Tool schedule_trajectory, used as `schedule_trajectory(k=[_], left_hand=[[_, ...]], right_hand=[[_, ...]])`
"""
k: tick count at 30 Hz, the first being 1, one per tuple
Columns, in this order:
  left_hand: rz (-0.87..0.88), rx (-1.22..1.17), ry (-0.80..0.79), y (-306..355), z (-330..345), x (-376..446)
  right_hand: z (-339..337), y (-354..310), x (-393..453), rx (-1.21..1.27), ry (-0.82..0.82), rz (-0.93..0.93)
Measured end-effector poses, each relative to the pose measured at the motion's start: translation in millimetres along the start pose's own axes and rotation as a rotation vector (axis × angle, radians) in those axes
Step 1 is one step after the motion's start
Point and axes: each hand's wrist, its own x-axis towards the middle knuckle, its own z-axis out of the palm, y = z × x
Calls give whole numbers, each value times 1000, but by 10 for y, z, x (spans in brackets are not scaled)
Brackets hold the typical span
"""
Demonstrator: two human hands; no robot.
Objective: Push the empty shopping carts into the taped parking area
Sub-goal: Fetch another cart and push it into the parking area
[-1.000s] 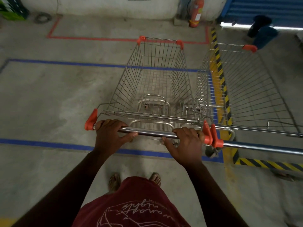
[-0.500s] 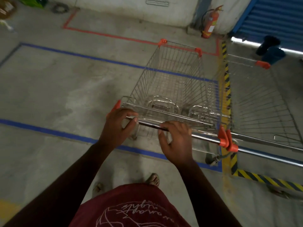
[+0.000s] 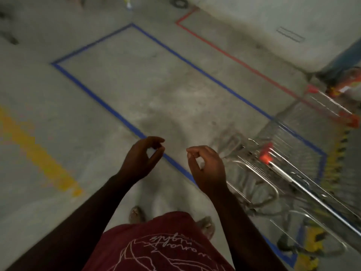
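Head view shows left hand [image 3: 141,156] and right hand [image 3: 208,169] loosely curled, holding nothing, cart [image 3: 281,173] parked in blue tape [image 3: 93,94]; next, fetch another cart.

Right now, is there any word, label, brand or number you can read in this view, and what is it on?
Nothing reads with certainty.
Red shirt: white handwritten print, upside down to the camera and cut off by the frame; illegible.
Wall plate: a small rectangular outline, too blurred to show any text.
Shopping cart: motion-blurred, no label visible.
Blue tape, red tape, yellow floor stripe: plain lines, no lettering.
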Motion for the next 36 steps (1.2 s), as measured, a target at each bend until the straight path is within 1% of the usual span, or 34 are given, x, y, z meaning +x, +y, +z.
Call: schedule_trajectory(k=[6,10,13,16,18,21,25,30,33,36], left_hand=[[-86,38,135,-804,-1227,-98],[-243,-5,286,-1324,-1844,-148],[-349,-11,354,-1747,-2228,-121],[-426,-23,400,-2154,-2659,90],[-437,-10,439,-2429,-2991,315],[-470,-3,497,-2789,-3555,669],[-520,1,593,-3212,-4287,1047],[-576,0,709,-3802,-5071,1401],[-596,-26,756,-4287,-5537,1609],[-593,-42,763,-4873,-6059,1796]], right_hand=[[1244,-884,711,115,-220,-88],[2066,-1415,1241,174,-406,-150],[2690,-1728,1645,217,-519,-205],[3290,-1901,2116,271,-547,-245],[3713,-1984,2473,309,-564,-244],[4335,-2203,3059,321,-654,-236],[5072,-2715,3814,327,-746,-324],[5978,-3379,4583,305,-790,-417],[6611,-3680,4920,292,-832,-447],[7277,-3961,5224,268,-860,-448]])
